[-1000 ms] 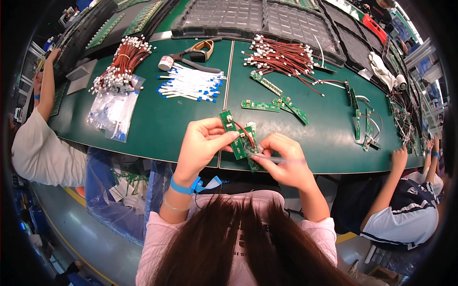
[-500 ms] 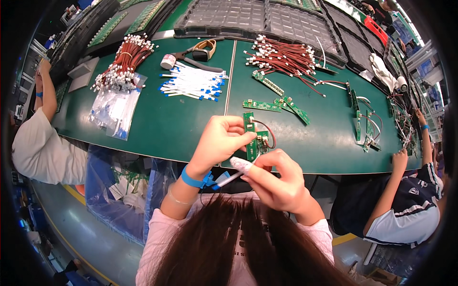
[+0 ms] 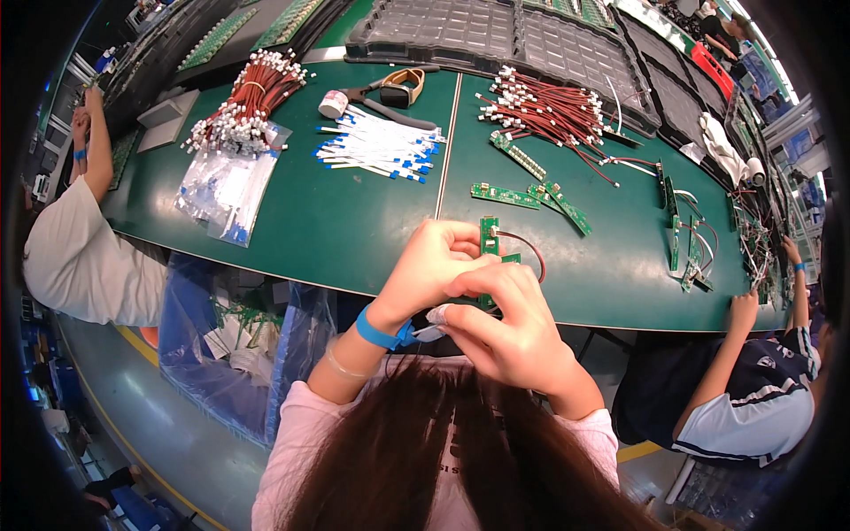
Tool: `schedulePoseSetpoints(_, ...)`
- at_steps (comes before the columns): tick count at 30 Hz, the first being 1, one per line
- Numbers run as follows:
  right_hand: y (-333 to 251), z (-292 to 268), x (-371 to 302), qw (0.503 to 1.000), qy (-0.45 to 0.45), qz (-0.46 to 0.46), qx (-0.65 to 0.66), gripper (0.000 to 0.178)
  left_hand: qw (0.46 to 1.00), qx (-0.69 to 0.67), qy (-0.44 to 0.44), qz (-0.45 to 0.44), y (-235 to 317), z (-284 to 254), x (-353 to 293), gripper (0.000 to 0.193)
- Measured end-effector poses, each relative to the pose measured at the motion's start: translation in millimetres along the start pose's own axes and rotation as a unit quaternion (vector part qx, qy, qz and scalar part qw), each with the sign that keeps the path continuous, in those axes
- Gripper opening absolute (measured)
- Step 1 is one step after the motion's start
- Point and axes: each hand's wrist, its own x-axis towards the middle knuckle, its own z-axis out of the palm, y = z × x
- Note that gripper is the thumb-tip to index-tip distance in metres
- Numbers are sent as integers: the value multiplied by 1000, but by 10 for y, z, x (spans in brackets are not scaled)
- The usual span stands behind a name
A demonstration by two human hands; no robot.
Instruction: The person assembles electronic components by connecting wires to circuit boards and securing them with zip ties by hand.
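Observation:
My left hand is closed on a narrow green circuit board, held upright just above the table's near edge. A dark red and black wire loops from its connector toward a second green board, mostly hidden behind my fingers. My right hand is pressed up against the left one, thumb and fingers pinched together. White wrapping covers its thumb tip. From under that thumb a short piece of white flat cable sticks out toward my blue wristband; its other end is hidden.
Several loose green boards lie beyond my hands. Farther back are red-wire bundles, white flat cables with blue ends, pliers and black trays. Wired boards lie right. Co-workers sit on both sides; a blue-lined bin stands left.
My right hand has moved up and left against my left hand, now covering the lower board. Less of the white flat cable shows. The whole view has shifted slightly.

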Motion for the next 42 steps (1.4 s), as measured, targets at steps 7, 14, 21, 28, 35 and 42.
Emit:
schedulePoseSetpoints(7,5,89,-127,942,104,204,245,13,994,-24,70,79,-82,-22,-115,18)
schedulePoseSetpoints(14,86,97,-140,920,168,292,201,5,978,-76,109,162,34,127,-304,21)
schedulePoseSetpoints(21,103,115,-72,910,214,297,196,7,971,-26,130,197,37,157,-333,22)
schedulePoseSetpoints(28,123,154,-90,909,237,280,198,10,961,2,165,220,48,227,-356,19)
schedulePoseSetpoints(35,88,142,-97,907,235,286,202,9,960,37,174,218,20,224,-386,18)
schedulePoseSetpoints(42,44,138,-36,906,232,302,184,9,947,77,199,242,63,288,-392,17)
